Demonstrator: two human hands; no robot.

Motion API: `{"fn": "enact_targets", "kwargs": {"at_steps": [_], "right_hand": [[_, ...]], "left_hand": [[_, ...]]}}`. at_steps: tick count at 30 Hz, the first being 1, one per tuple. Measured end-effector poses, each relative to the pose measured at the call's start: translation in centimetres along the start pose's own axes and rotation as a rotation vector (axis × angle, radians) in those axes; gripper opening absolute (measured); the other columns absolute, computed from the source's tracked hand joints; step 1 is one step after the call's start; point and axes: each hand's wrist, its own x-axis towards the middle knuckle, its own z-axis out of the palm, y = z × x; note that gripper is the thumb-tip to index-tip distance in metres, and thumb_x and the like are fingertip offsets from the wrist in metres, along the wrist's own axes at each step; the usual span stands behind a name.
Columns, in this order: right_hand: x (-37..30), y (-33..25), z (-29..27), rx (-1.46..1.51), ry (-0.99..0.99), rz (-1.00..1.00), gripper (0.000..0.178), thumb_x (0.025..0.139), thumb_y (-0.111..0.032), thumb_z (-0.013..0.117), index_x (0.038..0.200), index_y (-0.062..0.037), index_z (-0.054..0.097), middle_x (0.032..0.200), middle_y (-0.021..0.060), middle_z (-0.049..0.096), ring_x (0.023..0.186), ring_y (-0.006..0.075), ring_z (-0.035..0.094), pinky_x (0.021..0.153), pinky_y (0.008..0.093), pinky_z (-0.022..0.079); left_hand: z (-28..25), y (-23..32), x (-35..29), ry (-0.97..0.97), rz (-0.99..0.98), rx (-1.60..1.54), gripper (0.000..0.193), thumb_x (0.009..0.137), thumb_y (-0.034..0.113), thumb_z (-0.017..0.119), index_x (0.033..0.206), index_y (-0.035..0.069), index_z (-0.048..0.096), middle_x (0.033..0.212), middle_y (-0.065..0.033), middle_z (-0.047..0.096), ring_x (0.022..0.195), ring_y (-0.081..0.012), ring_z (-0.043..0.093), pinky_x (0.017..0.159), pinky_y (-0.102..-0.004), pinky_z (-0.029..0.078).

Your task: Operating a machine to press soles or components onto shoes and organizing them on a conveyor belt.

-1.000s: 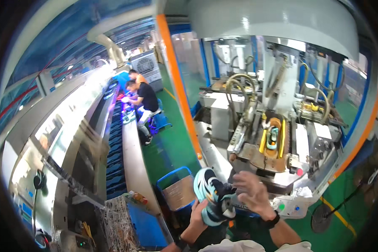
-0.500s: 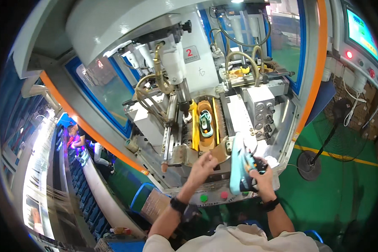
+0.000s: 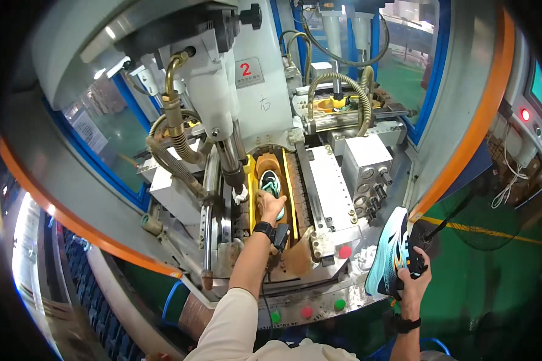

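Note:
A black and mint-green sneaker (image 3: 270,180) lies in the yellow-sided cradle (image 3: 289,207) of the press in front of me. My left hand (image 3: 270,207) reaches into the cradle and closes over the near end of that shoe, thumb out to the right; its fingers are partly hidden. Off to the right, clear of the machine, my right hand (image 3: 417,281) grips a second sneaker (image 3: 384,259) in mint, black and white, tilted with its pale sole edge facing left. A metal press rod (image 3: 232,162) stands just left of the cradle.
Green and red buttons (image 3: 307,312) line the machine's front edge. A valve block (image 3: 367,165) with black knobs sits to the right. Orange-edged frame posts (image 3: 470,126) flank the opening. A conveyor (image 3: 111,289) runs at far left, a floor fan (image 3: 482,222) at right.
My left hand has moved forward from the cradle's front onto the shoe inside it. My right hand has carried its sneaker out to the right. The view has come closer to the machine.

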Motion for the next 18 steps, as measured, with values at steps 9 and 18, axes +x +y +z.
{"fn": "enact_targets", "kwargs": {"at_steps": [9,18], "right_hand": [[13.4,-0.5,13.2,-0.284,-0.223,-0.360,0.051,0.066,-0.011,0.071,0.113,0.0020,0.059,0.100,0.0122,0.066,0.086,0.0180,0.062,0.080,0.0304,0.050],[10.9,0.6,40.0,-0.929,-0.741,-0.206,0.043,0.069,-0.023,0.072,0.094,0.0107,0.063,0.102,0.0286,0.067,0.097,0.0384,0.066,0.085,0.0425,0.053]], "left_hand": [[-7.3,-2.2,-5.8,-0.576,-0.276,-1.146,0.030,0.081,0.014,0.072,0.105,-0.002,0.064,0.098,-0.0105,0.069,0.086,-0.0211,0.067,0.073,-0.0345,0.055],[-25.7,-15.6,-27.6,-0.533,-0.311,-0.942,0.050,0.079,0.012,0.074,0.123,-0.001,0.055,0.101,-0.0068,0.066,0.084,-0.0140,0.065,0.069,-0.0296,0.055]]}}
